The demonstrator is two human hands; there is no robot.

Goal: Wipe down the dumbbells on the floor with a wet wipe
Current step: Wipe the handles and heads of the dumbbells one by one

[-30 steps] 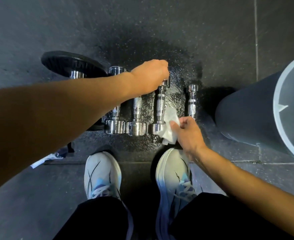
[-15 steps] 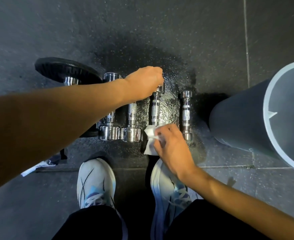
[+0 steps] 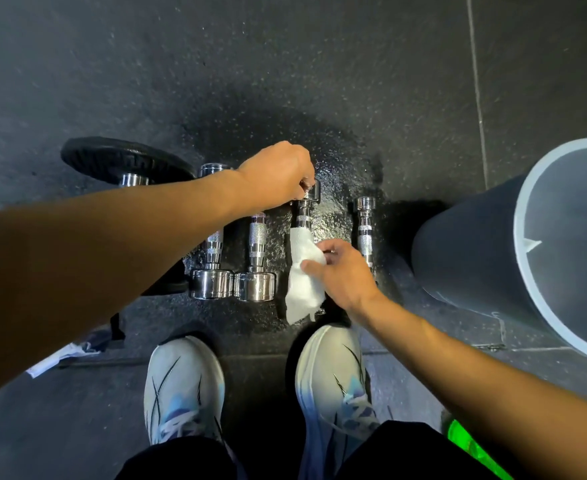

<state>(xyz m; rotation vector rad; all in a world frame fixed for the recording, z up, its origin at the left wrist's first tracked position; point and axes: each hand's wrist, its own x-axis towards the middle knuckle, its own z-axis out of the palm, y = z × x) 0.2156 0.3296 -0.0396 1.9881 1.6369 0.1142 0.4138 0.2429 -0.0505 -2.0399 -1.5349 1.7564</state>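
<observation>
1. Since a moment ago, the right hand [image 3: 345, 271] has slid the wet wipe [image 3: 304, 271] from the near head up the handle of the third chrome dumbbell [image 3: 305, 216] on the floor [image 3: 354, 81].
2. Keep the left hand [image 3: 278, 174], fingers clamped on the far head, holding it steady.
3. With the right fingers pinching the wipe, wrap it around the knurling and twist.

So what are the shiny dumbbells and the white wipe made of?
The dumbbells look like chrome-plated metal: mirror-bright ends that catch reflections, with cross-hatched grip handles. The wipe under the right hand looks like soft, thin cloth or paper, since it crumples and drapes; which one, I cannot tell.
</observation>
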